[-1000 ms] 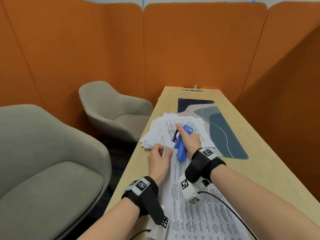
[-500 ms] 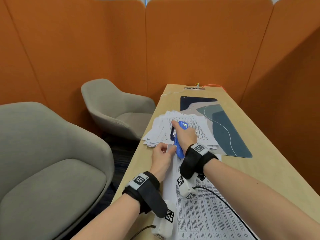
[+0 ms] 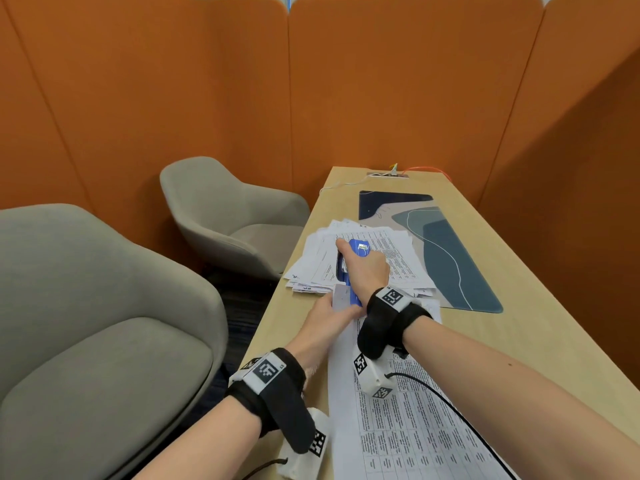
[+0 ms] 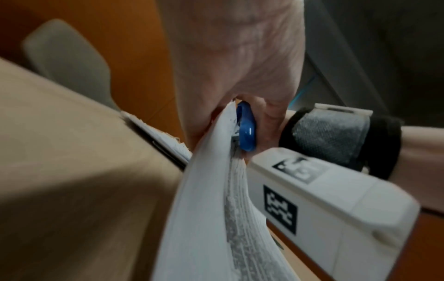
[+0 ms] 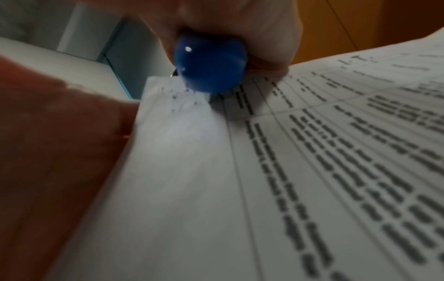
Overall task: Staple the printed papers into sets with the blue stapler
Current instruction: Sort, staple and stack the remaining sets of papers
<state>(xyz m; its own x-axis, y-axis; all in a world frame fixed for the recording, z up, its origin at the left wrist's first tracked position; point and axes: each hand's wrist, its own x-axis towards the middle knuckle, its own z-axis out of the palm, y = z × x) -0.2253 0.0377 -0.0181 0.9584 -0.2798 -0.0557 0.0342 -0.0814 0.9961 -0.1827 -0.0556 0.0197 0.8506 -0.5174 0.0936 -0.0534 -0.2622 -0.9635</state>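
My right hand grips the blue stapler, its front end down on the top left corner of a set of printed papers that runs toward me along the table. My left hand pinches that corner beside the stapler. In the left wrist view the stapler sits right against the lifted paper edge. In the right wrist view the stapler's rounded blue end covers the sheet corner, with my left hand at the paper's edge.
A loose fanned pile of printed sheets lies beyond my hands. A dark blue patterned desk mat lies to its right. The wooden table has its left edge near two grey armchairs. Orange partition walls surround it.
My right hand has tipped the stapler forward and pressed down onto the paper corner. My left hand has slid up closer to the stapler along the corner.
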